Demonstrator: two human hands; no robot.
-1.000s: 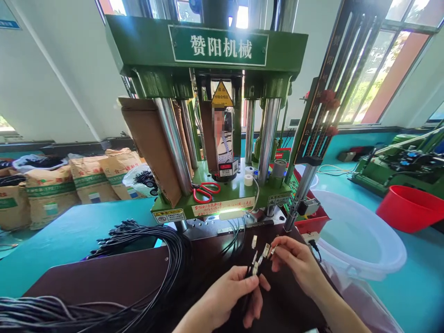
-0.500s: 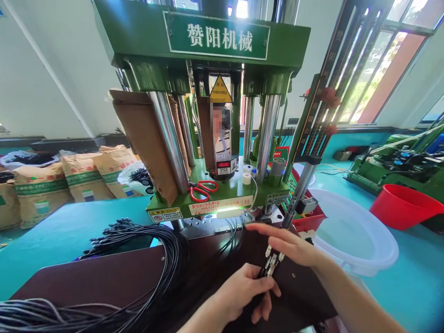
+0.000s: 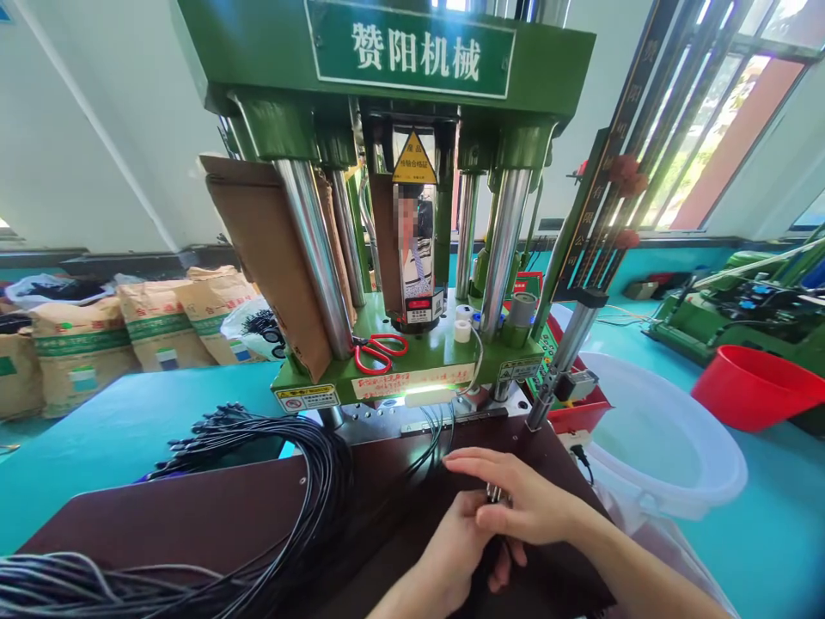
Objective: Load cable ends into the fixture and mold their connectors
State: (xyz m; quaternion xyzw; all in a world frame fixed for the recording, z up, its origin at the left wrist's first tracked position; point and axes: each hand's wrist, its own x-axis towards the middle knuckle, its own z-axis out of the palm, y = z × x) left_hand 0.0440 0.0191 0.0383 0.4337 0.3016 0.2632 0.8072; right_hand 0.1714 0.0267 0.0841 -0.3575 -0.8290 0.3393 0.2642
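My left hand point(image 3: 448, 554) is closed around a bunch of black cables at the front of the dark brown table point(image 3: 380, 516). Silver metal connectors point(image 3: 493, 493) on the cable ends poke up between my two hands, mostly covered. Over them sits my right hand point(image 3: 532, 499), its fingers stretched out and the palm cupped against the connector ends. The thumb lies beside my left hand. Beyond my fingers, several thin black cables point(image 3: 430, 443) run out from under the green press point(image 3: 412, 348). Most of the held bunch is hidden under my hands.
A large coil of black cables point(image 3: 322, 456) lies on the left, with more cables point(image 3: 83, 585) at the lower left. Red-handled scissors point(image 3: 381, 352) rest on the press ledge. To the right stand a translucent tub point(image 3: 722, 481) and a red bucket point(image 3: 757, 391).
My right hand has come down and left onto the connectors, which showed plainly before. My left hand keeps its hold on the cables. The view has shifted slightly.
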